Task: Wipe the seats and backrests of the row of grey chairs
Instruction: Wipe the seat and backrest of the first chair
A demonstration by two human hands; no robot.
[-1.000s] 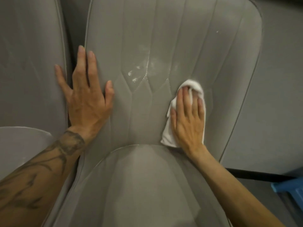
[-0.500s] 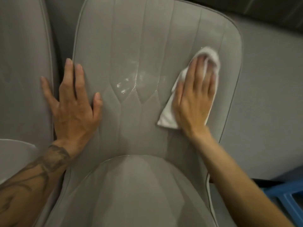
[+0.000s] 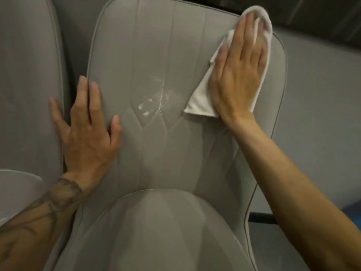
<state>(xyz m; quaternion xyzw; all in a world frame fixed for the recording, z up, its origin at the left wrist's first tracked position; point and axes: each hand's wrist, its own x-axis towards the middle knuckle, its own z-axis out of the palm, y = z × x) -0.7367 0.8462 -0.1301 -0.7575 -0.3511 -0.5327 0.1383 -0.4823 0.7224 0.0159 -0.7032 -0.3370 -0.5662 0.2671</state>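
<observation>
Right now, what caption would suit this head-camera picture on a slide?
Right hand presses a white cloth against a grey chair's backrest; left hand rests flat on its edge.

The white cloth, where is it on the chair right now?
In the head view the cloth lies flat under the right hand on the backrest's upper right corner, right of the wet smear at its centre.

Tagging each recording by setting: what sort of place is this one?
Probably an indoor seating or dining area, though little shows. Two matching grey padded chairs stand side by side: the chair being wiped and a neighbouring chair, against a plain grey wall.
</observation>
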